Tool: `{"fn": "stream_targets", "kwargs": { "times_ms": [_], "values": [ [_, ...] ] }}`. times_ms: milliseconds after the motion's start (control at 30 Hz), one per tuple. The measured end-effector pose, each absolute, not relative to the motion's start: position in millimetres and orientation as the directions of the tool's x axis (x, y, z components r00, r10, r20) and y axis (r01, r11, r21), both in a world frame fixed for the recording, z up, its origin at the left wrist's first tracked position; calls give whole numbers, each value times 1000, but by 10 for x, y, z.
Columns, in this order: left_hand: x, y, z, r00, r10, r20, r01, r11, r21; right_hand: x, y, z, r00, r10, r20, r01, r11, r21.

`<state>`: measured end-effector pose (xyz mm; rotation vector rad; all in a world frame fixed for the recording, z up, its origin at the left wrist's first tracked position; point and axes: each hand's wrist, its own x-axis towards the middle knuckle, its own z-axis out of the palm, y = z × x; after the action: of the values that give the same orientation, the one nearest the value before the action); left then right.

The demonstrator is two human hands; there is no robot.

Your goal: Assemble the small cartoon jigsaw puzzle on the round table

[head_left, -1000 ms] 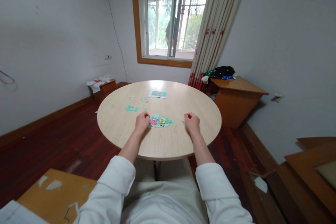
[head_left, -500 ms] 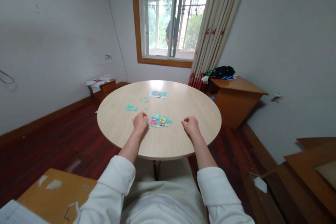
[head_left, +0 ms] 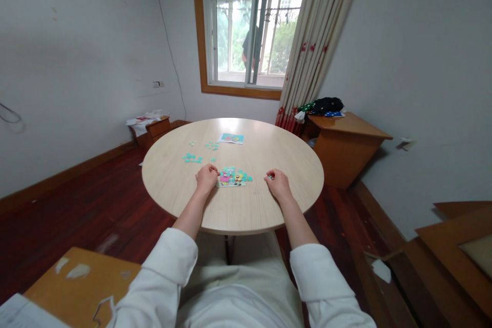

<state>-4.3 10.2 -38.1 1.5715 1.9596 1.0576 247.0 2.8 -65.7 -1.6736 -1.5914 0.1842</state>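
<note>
A partly built cartoon jigsaw point(head_left: 232, 177) lies near the front of the round wooden table point(head_left: 269, 210). My left hand point(head_left: 206, 178) rests curled against the jigsaw's left edge, fingers closed. To the right of the jigsaw my right hand point(head_left: 277, 183) is curled too, pinching a small teal puzzle piece point(head_left: 270, 176) at its fingertips. Loose teal pieces point(head_left: 192, 158) lie scattered farther back on the left, and a small reference picture point(head_left: 231, 138) lies at the far side.
A wooden cabinet point(head_left: 348, 146) with dark clothes on top stands at the right by a curtain point(head_left: 315, 41). A low box point(head_left: 151, 128) sits by the left wall. Wooden furniture point(head_left: 77, 282) is at my lower left and right.
My right hand has slid a little left toward the jigsaw and now pinches the small teal piece. My left hand has barely shifted.
</note>
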Motion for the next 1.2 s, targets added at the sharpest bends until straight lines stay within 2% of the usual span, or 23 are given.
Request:
{"fn": "stream_targets", "kwargs": {
  "times_ms": [100, 300, 500, 700, 900, 1067, 1200],
  "values": [
    [-47, 122, -403, -274, 952, 136, 636, 73, 768, 2438, -14, -600, 184, 900, 395, 741, 138, -658],
    [-43, 129, -408, -264, 955, 138, 645, 68, 761, 2399, -80, -510, 165, 873, 459, 636, 262, -726],
    [-54, 136, -417, -265, 951, 156, 626, 46, 779, 2370, -77, -485, 306, 876, 373, 315, 277, -908],
    [-87, 191, -484, -286, 939, 193, 583, 11, 812, 2218, 46, -480, 315, 928, 197, -27, 217, -976],
    [-69, 218, -536, -291, 930, 223, 446, -74, 892, 2007, 80, -398, 215, 974, 73, -402, 156, -902],
    [-28, 205, -542, -227, 903, 365, 438, -240, 866, 1730, 151, -346, 133, 991, -7, -560, 69, -826],
    [26, 214, -541, -128, 883, 451, 378, -377, 846, 1535, 167, -345, 124, 992, -23, -656, 65, -752]
  ]
}}
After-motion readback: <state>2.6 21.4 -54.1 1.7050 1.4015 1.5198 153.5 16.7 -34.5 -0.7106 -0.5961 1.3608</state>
